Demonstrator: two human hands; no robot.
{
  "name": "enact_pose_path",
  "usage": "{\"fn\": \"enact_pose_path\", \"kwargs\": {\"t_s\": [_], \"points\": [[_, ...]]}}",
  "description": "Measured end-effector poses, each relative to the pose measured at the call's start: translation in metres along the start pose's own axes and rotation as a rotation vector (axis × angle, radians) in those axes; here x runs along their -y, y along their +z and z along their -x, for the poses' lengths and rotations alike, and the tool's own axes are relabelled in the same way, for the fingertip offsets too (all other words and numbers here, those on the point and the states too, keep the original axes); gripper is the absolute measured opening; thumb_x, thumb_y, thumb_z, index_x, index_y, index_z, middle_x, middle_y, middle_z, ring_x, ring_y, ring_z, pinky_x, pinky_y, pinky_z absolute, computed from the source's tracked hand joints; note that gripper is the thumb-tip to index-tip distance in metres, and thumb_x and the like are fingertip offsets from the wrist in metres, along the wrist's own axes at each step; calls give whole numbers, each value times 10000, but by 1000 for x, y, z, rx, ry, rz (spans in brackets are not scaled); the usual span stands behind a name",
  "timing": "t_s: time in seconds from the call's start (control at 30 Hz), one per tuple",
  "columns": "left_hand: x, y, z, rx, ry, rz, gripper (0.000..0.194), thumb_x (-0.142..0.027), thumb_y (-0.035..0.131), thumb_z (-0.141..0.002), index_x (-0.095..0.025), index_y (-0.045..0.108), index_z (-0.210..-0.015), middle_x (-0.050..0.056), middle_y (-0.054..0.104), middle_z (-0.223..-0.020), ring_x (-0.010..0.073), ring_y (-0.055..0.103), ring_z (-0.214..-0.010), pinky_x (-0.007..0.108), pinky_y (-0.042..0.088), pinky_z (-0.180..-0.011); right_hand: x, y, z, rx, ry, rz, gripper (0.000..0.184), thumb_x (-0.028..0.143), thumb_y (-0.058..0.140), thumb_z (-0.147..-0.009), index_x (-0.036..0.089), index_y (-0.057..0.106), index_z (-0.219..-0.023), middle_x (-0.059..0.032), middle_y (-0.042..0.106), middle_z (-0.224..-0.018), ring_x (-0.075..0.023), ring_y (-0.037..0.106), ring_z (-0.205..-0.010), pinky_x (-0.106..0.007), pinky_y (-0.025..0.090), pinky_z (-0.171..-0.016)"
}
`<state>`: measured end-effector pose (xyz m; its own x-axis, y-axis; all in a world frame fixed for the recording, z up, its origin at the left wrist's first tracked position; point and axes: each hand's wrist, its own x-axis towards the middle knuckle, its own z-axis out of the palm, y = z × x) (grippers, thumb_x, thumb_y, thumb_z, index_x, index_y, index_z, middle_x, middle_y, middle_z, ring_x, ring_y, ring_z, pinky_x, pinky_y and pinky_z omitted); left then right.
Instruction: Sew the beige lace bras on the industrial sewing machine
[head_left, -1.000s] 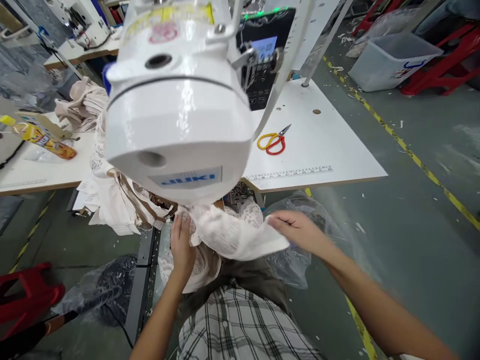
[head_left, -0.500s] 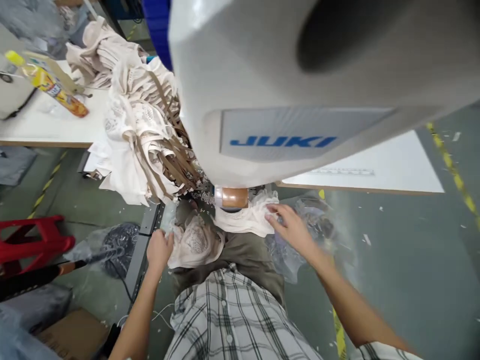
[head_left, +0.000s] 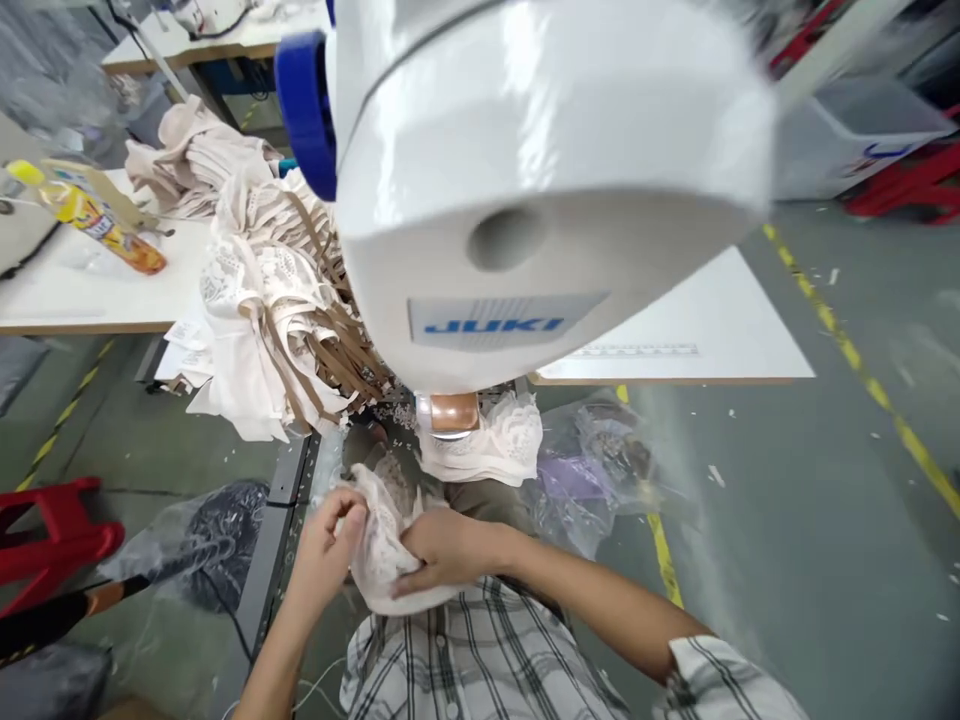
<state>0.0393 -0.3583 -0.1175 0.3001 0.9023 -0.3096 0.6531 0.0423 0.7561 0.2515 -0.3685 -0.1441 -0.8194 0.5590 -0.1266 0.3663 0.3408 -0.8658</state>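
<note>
A pale lace bra (head_left: 381, 555) is lifted above my lap, between my two hands. My left hand (head_left: 330, 535) pinches its left edge with curled fingers. From the right, my right hand (head_left: 446, 548) grips the cup, its thumb and fingers partly hidden by the cloth. Just beyond, a second pale lace bra (head_left: 504, 448) hangs at the head of the white JUKI sewing machine (head_left: 480, 130), apart from both hands.
A heap of pale bras with brown straps (head_left: 262, 290) hangs off the left table (head_left: 90, 310), near a yellow drink bottle (head_left: 97, 225). Clear plastic bags (head_left: 592, 465) lie on the floor to the right. A red stool (head_left: 60, 540) stands at left.
My right hand has left the bra at the machine and come across to the one on my lap. Both hands now hold that bra, which has been raised. The camera has tilted up.
</note>
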Motion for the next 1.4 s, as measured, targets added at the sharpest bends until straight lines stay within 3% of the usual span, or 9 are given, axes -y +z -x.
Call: {"fn": "enact_pose_path", "kwargs": {"t_s": [0.23, 0.37, 0.5, 0.6, 0.73, 0.87, 1.0, 1.1, 1.4], "points": [[-31, 32, -52, 509, -151, 661, 453, -588, 589, -852, -163, 506, -718, -37, 438, -643, 90, 394, -584, 216, 343, -582, 37, -53, 100, -196, 41, -218, 362, 478, 586, -926, 163, 619, -751, 32, 550, -683, -96, 473, -614, -204, 353, -594], [-72, 39, -51, 461, 66, 451, 350, -469, 594, -893, -141, 585, -771, -9, 499, -702, 95, 417, -641, 208, 314, -591, 31, -69, 137, -91, 292, -170, 432, 586, 648, -836, 158, 652, -776, 11, 553, -651, -124, 464, -568, -235, 358, -551], [-118, 34, -40, 416, 410, 212, 363, -335, 495, -960, -145, 503, -650, -34, 413, -605, 76, 364, -586, 214, 272, -569, 25, -85, 142, -411, 413, -158, 928, 643, 801, -639, 203, 487, -1394, -146, 610, -1240, -318, 570, -1089, -349, 474, -831], [-140, 29, -39, 378, 526, 149, 375, -299, 482, -960, -145, 468, -619, -47, 357, -572, 62, 320, -543, 215, 246, -539, 26, -91, 124, -510, 268, -346, 654, 606, 734, -754, 221, 595, -1265, -98, 658, -1139, -260, 609, -1030, -312, 480, -806], [-153, 12, -56, 223, 450, 26, 391, -369, 548, -923, -146, 521, -603, -37, 434, -534, 68, 361, -519, 214, 246, -501, 29, -99, 99, -671, 279, -388, 390, 519, 607, -894, 170, 603, -719, 11, 544, -638, -113, 489, -567, -232, 361, -535], [-160, -14, -78, 163, 232, 17, 346, -413, 640, -843, -159, 590, -614, -8, 551, -586, 93, 432, -536, 218, 298, -495, 26, -115, 85, -816, 334, -270, 369, 470, 590, -893, 175, 555, -674, 26, 494, -606, -103, 424, -559, -235, 299, -525], [-156, -24, -92, 32, 66, -41, 514, -435, 657, -793, -191, 365, -447, -41, 289, -442, 78, 243, -453, 238, 173, -424, 19, -130, 75, -846, 390, -266, 382, 495, 594, -869, 180, 572, -655, 25, 476, -578, -113, 414, -558, -243, 292, -518], [-150, -24, -98, -86, 116, -112, 505, -416, 668, -771, -218, 334, -448, -45, 211, -418, 100, 272, -449, 241, 206, -415, 16, -137, 70, -873, 394, -260, 384, 527, 610, -845, 193, 604, -655, 13, 499, -566, -134, 448, -569, -254, 327, -521], [-161, -27, -105, -88, 318, -162, 243, -398, 581, -822, -225, 569, -652, 4, 513, -540, 173, 518, -599, 267, 449, -569, 8, -142, 66, -901, 361, -303, 345, 520, 659, -814, 208, 634, -669, -13, 592, -632, -203, 585, -690, -296, 439, -612]]}}
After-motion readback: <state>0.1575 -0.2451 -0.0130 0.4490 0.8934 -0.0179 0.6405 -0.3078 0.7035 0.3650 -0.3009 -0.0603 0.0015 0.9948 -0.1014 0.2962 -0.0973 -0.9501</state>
